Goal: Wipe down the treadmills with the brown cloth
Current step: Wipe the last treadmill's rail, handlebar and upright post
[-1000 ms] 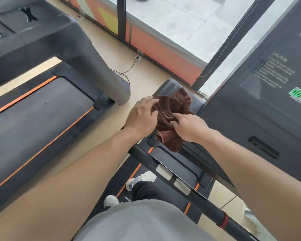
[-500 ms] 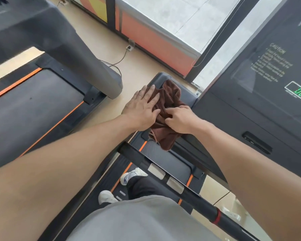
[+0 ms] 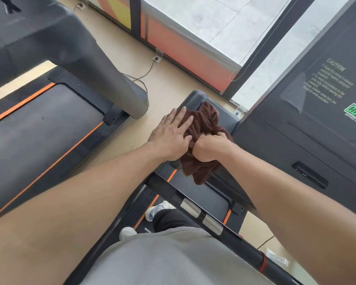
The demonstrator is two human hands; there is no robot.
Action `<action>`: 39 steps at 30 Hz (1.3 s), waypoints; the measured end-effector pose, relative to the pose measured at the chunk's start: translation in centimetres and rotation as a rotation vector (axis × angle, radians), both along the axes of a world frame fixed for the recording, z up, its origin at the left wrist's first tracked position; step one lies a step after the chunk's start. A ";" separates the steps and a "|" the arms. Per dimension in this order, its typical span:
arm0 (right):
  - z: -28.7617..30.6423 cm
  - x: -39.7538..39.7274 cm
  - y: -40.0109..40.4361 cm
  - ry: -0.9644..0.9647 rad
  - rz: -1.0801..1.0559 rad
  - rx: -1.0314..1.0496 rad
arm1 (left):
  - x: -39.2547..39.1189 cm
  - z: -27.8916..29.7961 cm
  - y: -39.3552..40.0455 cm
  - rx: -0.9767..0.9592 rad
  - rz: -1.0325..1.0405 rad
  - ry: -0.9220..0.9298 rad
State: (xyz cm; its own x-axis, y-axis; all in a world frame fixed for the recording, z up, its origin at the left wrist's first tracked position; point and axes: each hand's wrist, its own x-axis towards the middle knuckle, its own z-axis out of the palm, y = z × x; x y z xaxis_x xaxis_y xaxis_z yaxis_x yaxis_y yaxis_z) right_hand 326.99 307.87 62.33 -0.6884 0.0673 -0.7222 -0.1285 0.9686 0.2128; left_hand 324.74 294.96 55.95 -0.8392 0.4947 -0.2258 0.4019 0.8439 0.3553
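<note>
I see the cloth (image 3: 201,128), brown, soft and limp, bunched on the treadmill (image 3: 195,98) front cover, under both hands. It looks light and will crumple anywhere, so I would gather a thick fold. My left hand (image 3: 171,136) lies flat on its left edge, fingers (image 3: 183,120) straight and together. My right hand (image 3: 211,146) is fisted, fingers clamped on a wad of cloth.

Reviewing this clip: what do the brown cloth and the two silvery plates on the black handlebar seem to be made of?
The brown cloth looks like soft terry or microfibre: ribbed pile, limp folds, matte. The two silvery plates on the black handlebar look like brushed metal, with a dull sheen and bright highlights; metallised plastic is possible.
</note>
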 end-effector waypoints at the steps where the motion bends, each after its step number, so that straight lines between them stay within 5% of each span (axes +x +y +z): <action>1: 0.1 -0.1 0.3 -0.025 0.004 -0.019 | 0.0 0.0 0.0 0.004 0.000 -0.004; 8: 1.8 0.0 4.0 0.049 -0.079 -0.311 | 0.3 0.1 0.6 -0.063 0.013 0.016; 15: 1.9 0.7 0.8 0.191 0.021 -0.079 | 0.4 0.3 0.2 -0.059 0.012 0.011; 22: -0.5 -0.2 0.9 -0.038 -0.006 0.038 | 0.8 0.0 -0.3 -0.005 0.044 -0.001; 27: -2.6 1.8 3.0 0.314 -0.005 -0.228 | 1.0 0.0 0.0 0.000 0.069 0.003; 32: -5.1 4.6 1.8 0.632 -0.092 -0.134 | 1.0 0.1 0.4 -0.008 0.094 0.008; 39: -5.8 1.5 1.6 0.666 -0.377 -0.203 | -1.8 -0.3 1.7 -0.013 0.115 -0.060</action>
State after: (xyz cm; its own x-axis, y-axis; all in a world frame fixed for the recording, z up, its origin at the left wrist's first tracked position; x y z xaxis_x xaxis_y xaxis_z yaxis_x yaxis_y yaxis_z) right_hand 328.51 309.44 56.49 -0.9372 0.2933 -0.1890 0.3085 0.9496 -0.0560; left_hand 322.93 296.68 55.68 -0.8750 0.3930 -0.2829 0.2808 0.8878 0.3647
